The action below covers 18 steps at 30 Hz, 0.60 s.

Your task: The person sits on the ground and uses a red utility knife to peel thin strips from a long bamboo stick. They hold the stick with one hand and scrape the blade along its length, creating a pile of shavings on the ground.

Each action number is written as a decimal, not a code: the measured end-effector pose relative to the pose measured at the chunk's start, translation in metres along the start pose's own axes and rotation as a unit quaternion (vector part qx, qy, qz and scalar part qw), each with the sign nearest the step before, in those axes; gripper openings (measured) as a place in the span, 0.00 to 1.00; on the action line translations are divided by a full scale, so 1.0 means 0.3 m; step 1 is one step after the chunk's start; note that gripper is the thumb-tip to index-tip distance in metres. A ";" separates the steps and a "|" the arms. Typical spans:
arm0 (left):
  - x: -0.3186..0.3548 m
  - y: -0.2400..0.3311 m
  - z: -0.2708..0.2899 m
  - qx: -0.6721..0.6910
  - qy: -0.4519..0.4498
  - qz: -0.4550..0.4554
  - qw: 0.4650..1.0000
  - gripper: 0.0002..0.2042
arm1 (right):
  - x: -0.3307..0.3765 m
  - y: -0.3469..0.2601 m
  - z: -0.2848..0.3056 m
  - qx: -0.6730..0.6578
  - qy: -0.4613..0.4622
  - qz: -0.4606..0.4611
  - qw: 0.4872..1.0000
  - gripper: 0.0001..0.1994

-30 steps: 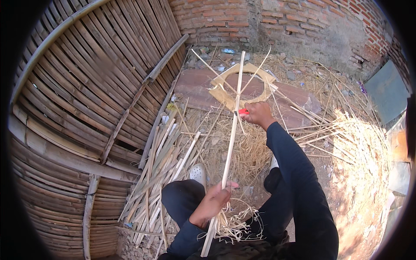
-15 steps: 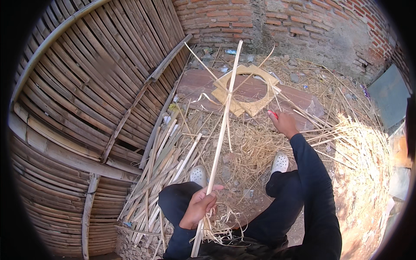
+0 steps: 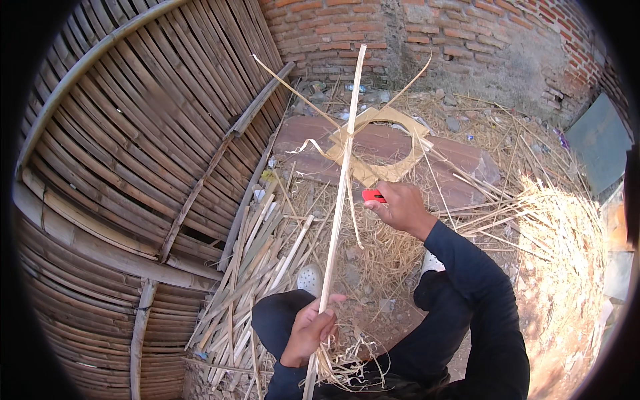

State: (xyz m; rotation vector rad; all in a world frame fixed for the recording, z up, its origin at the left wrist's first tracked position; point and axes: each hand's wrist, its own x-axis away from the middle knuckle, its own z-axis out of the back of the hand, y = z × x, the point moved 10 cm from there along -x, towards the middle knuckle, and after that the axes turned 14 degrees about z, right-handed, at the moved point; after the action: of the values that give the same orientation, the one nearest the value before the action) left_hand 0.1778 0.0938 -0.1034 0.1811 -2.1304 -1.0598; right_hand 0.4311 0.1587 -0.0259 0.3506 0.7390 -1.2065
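Your left hand (image 3: 308, 331) is closed around a long bamboo strip (image 3: 341, 173), low in the middle of the frame. The strip is pale yellow, flat and narrow, and runs from the bottom edge up past the centre to the top, leaning slightly right. A thin sliver has peeled off it near the middle and hangs down beside it, and pale curled shavings (image 3: 347, 363) lie bunched just below your left hand.

Your right hand (image 3: 399, 205) sits right of centre, just beside the strip, fingers wrapped around a small tool with a red handle (image 3: 373, 196); its blade cannot be made out.

Behind the strip, in the upper middle, a flat bamboo frame (image 3: 390, 170) with a round opening lies on a reddish-brown slab (image 3: 460, 160). A heap of split bamboo slats (image 3: 257, 280) lies lower left of centre, a woven bamboo panel (image 3: 133, 133) fills the left side, and a brick wall (image 3: 427, 33) runs along the top. A dark grey-blue sheet (image 3: 600, 143) leans at the right edge.
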 end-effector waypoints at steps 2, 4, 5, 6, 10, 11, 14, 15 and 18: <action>0.006 -0.018 0.002 0.006 0.004 0.009 1.000 0.17 | -0.016 0.009 -0.017 0.024 -0.012 -0.015 1.000 0.24; 0.020 -0.033 -0.015 0.017 -0.005 0.026 0.999 0.17 | -0.021 0.039 -0.015 0.046 -0.013 -0.028 0.998 0.24; 0.035 -0.039 -0.033 0.026 -0.014 0.037 0.999 0.17 | -0.021 0.069 -0.012 0.054 -0.007 -0.031 0.998 0.24; 0.045 -0.042 -0.040 0.034 -0.020 0.047 0.998 0.17 | -0.023 0.088 -0.009 0.061 0.001 -0.033 0.998 0.24; 0.046 -0.052 -0.025 0.028 -0.029 0.042 0.998 0.16 | -0.009 0.073 0.000 0.064 0.015 -0.013 0.998 0.24; 0.045 -0.047 -0.018 0.024 -0.027 0.034 0.999 0.16 | -0.006 0.047 -0.006 0.059 0.005 0.002 0.998 0.24; 0.046 -0.035 -0.009 0.027 -0.021 0.017 0.999 0.16 | -0.012 -0.020 -0.015 0.046 -0.012 0.029 0.998 0.24; 0.047 -0.034 -0.013 0.036 -0.021 0.018 0.999 0.16 | -0.013 -0.040 -0.014 0.038 -0.006 0.045 0.998 0.24; 0.057 -0.025 -0.028 0.036 -0.012 0.021 0.999 0.16 | -0.025 -0.063 -0.001 0.041 0.021 0.057 0.997 0.25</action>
State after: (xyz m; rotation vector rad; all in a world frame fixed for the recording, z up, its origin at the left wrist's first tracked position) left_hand 0.1699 0.0764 -0.0961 0.1584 -2.1862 -0.9672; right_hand 0.4122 0.1578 -0.0185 0.4810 0.6973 -1.1256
